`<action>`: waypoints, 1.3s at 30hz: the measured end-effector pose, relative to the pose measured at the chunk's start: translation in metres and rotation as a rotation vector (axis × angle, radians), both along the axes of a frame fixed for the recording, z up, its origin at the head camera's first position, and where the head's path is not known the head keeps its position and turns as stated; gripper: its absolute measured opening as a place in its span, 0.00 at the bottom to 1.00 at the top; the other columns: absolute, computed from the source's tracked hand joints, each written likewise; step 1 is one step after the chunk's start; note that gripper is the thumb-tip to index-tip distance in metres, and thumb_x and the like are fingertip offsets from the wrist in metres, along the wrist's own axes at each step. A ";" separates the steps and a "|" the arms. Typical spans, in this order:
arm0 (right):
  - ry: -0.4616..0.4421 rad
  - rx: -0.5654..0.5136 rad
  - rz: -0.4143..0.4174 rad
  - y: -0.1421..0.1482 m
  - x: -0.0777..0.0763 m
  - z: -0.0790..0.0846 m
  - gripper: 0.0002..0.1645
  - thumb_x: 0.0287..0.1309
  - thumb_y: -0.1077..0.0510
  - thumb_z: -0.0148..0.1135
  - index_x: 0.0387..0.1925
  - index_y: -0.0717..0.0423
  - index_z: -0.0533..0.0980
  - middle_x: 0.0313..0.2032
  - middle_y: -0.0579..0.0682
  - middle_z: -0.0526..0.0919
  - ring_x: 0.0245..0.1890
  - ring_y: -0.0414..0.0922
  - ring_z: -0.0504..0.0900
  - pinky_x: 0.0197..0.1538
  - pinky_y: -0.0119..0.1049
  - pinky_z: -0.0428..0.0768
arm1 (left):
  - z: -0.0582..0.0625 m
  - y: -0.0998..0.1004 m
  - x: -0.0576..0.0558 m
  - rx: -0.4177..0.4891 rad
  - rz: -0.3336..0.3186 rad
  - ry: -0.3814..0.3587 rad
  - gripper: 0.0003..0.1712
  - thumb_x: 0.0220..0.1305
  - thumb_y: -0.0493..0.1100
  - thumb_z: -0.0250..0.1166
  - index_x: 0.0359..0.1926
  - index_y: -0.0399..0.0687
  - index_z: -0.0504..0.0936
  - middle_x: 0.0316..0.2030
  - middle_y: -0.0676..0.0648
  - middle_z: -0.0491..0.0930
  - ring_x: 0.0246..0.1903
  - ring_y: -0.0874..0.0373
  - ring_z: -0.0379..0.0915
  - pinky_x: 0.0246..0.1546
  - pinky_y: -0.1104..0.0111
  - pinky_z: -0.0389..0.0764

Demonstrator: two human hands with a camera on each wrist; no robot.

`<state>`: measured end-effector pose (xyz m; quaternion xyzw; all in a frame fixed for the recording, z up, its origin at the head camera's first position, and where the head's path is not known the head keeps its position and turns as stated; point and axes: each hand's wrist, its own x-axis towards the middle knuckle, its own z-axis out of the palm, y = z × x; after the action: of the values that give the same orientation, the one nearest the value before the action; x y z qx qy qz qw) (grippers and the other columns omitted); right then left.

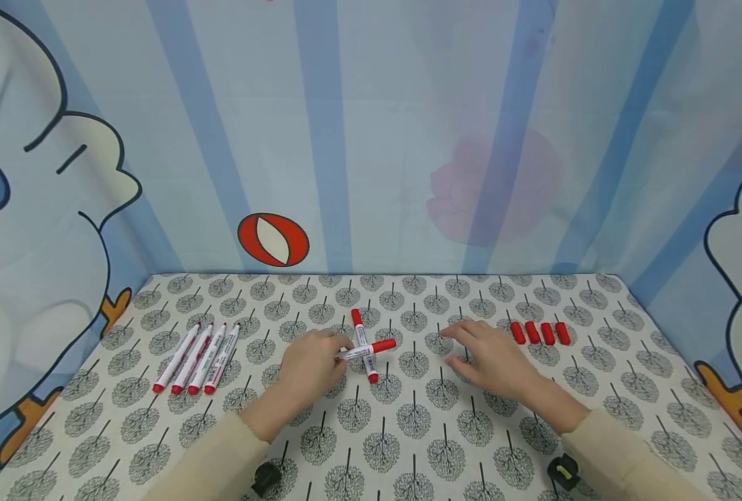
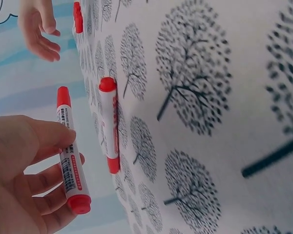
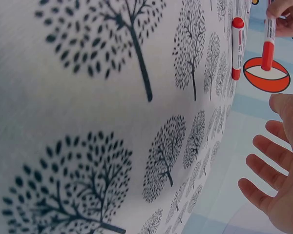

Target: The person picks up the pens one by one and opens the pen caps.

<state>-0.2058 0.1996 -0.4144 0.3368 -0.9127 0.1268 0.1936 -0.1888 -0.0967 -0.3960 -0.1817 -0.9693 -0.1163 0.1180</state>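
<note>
My left hand (image 1: 310, 363) pinches a white whiteboard marker with a red cap (image 1: 371, 349) between thumb and fingers. In the left wrist view this held marker (image 2: 71, 151) is raised off the cloth, its red cap pointing away from the palm. Beyond it a second capped marker (image 2: 110, 125) lies on the cloth; from the head view this lying marker (image 1: 356, 320) passes behind the held one. My right hand (image 1: 488, 358) hovers to the right with fingers spread and nothing in it. In the right wrist view its fingers (image 3: 271, 151) are apart from both markers.
On the left, several uncapped white markers (image 1: 197, 358) lie side by side, tips away from me. Several loose red caps (image 1: 540, 333) stand in a row at the right. A tree-print cloth (image 1: 413, 445) covers the table, with a striped curtain (image 1: 383, 139) behind.
</note>
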 end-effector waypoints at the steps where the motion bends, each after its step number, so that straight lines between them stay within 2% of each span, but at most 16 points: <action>1: -0.004 -0.002 0.008 -0.001 0.000 0.000 0.24 0.50 0.50 0.66 0.50 0.52 0.75 0.47 0.51 0.79 0.46 0.49 0.78 0.47 0.45 0.78 | 0.001 0.002 0.000 0.002 -0.002 -0.001 0.12 0.47 0.38 0.68 0.35 0.56 0.84 0.27 0.54 0.78 0.24 0.61 0.69 0.16 0.74 0.66; 7: -0.007 -0.006 0.042 -0.007 0.002 0.000 0.24 0.50 0.51 0.66 0.50 0.53 0.75 0.47 0.51 0.79 0.49 0.48 0.77 0.51 0.44 0.76 | 0.005 0.011 0.000 0.016 -0.025 -0.004 0.12 0.49 0.39 0.68 0.36 0.56 0.84 0.29 0.54 0.78 0.28 0.60 0.72 0.19 0.73 0.70; 11: -0.017 0.008 0.031 -0.011 0.002 0.001 0.24 0.50 0.50 0.65 0.51 0.51 0.75 0.47 0.49 0.79 0.49 0.47 0.77 0.52 0.42 0.76 | 0.006 0.015 -0.002 0.016 -0.045 0.003 0.12 0.49 0.39 0.68 0.36 0.57 0.84 0.32 0.54 0.80 0.32 0.59 0.74 0.20 0.74 0.70; 14: -0.023 0.016 0.026 -0.013 0.002 0.001 0.24 0.51 0.49 0.64 0.51 0.50 0.75 0.47 0.49 0.79 0.50 0.47 0.76 0.52 0.42 0.76 | 0.006 0.017 -0.003 0.016 -0.057 0.004 0.12 0.48 0.38 0.68 0.36 0.57 0.84 0.31 0.54 0.79 0.30 0.60 0.73 0.19 0.75 0.69; 21: -0.001 0.018 0.036 -0.019 0.003 0.003 0.27 0.50 0.48 0.65 0.53 0.49 0.74 0.46 0.47 0.80 0.47 0.46 0.78 0.45 0.40 0.78 | 0.009 0.020 -0.002 0.009 -0.082 0.001 0.13 0.48 0.37 0.68 0.37 0.57 0.85 0.29 0.54 0.78 0.28 0.60 0.71 0.17 0.77 0.67; 28: -0.020 0.019 0.043 -0.025 0.004 0.004 0.27 0.50 0.48 0.65 0.53 0.51 0.74 0.46 0.48 0.80 0.47 0.47 0.78 0.52 0.43 0.76 | 0.009 0.025 -0.002 0.024 -0.112 -0.010 0.13 0.48 0.38 0.68 0.38 0.55 0.85 0.30 0.53 0.79 0.28 0.60 0.71 0.19 0.77 0.67; 39: -0.039 0.013 0.052 -0.036 0.005 0.006 0.25 0.52 0.48 0.64 0.52 0.50 0.74 0.44 0.46 0.81 0.43 0.44 0.79 0.48 0.41 0.77 | 0.010 0.030 -0.002 -0.028 -0.140 0.007 0.13 0.49 0.42 0.69 0.39 0.58 0.84 0.29 0.55 0.78 0.26 0.63 0.69 0.21 0.77 0.68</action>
<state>-0.2005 0.1631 -0.4086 0.3591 -0.9081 0.1321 0.1703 -0.1912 -0.0671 -0.3856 -0.2508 -0.9554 -0.1100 0.1106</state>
